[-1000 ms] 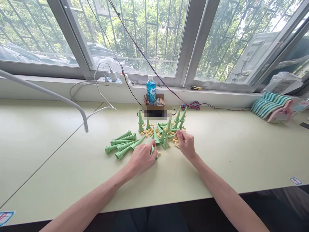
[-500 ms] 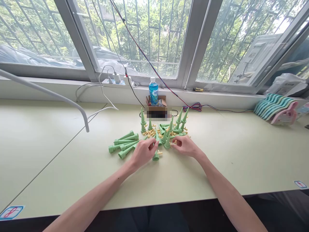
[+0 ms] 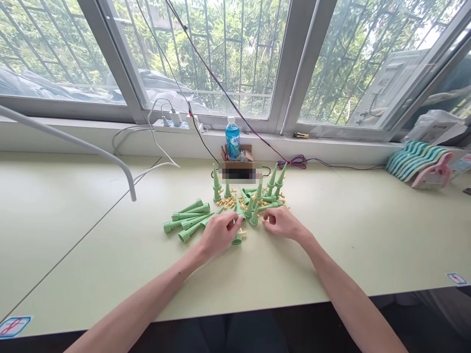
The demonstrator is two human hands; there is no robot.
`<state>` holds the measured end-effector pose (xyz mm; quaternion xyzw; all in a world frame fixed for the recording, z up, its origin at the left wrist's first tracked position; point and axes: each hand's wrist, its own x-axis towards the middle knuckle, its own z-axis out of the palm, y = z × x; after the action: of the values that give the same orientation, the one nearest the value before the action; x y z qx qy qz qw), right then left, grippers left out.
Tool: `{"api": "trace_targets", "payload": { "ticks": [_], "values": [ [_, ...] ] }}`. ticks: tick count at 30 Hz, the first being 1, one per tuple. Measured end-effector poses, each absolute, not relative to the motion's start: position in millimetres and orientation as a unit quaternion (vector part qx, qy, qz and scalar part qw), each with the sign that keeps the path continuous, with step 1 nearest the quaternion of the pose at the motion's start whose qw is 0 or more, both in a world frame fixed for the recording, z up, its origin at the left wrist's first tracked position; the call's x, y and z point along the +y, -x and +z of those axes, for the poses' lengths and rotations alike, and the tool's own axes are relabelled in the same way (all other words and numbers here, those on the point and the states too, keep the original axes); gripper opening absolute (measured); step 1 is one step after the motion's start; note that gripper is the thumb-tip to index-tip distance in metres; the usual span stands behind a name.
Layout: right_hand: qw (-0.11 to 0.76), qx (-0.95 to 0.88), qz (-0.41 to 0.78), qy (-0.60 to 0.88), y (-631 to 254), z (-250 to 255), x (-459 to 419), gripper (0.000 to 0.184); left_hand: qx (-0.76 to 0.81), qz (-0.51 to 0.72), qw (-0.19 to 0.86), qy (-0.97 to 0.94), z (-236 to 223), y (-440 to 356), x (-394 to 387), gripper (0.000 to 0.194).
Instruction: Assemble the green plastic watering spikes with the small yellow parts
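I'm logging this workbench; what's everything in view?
Cones: many, green, centre tabletop
Small fittings: many, yellow, among the cones
Bottle: one, blue, rear centre
Carton: one, brown, by the bottle
Wire coil: one, red and blue, rear
Power strip: one, blue and white, left sill
Rod: one, white, left
Cables: several, white and black, rear
Tool: one, yellow and black, sill
Hanger-like pieces: several, teal and pink, right
Plastic wrap: one, clear, behind them
Stickers: two, blue-bordered, front edge
Window frames: several, grey, back
Tabletop: one, pale green, foreground
Left hand: one, bare, beside front cones
Right hand: one, bare, right of them
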<state>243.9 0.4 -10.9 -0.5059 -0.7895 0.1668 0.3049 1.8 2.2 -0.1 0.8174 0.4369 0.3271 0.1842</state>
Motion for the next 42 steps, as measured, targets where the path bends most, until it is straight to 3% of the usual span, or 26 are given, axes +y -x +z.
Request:
{"api": "trace_targets", "payload": {
  "ticks": [8,14,25,33,42],
  "values": [
    [0.237,-0.778,0.379,0.441,-241.4,5.8,-10.2,0.010,0.425,0.306,0.165,-0.836,-2.8,-0.3,0.8,0.039],
    [0.210,-0.775,0.436,0.405,-228.1,6.2,-16.0,0.011,0.426,0.230,0.137,-0.864,-5.3,0.0,-2.8,0.031],
    [0.226,-0.793,0.395,0.405,-222.5,-0.5,-15.5,0.010,0.444,0.177,0.147,-0.866,-2.0,-1.1,-7.3,0.035],
    [0.262,-0.811,0.321,0.413,-218.8,-6.2,-18.5,0.015,0.438,0.219,0.176,-0.854,-4.1,-0.6,-8.1,0.019],
    [0.399,-0.810,0.197,0.380,-208.7,-2.8,-27.8,0.017,0.383,0.312,0.179,-0.851,-6.1,-1.5,-6.8,0.020]
  ]
}}
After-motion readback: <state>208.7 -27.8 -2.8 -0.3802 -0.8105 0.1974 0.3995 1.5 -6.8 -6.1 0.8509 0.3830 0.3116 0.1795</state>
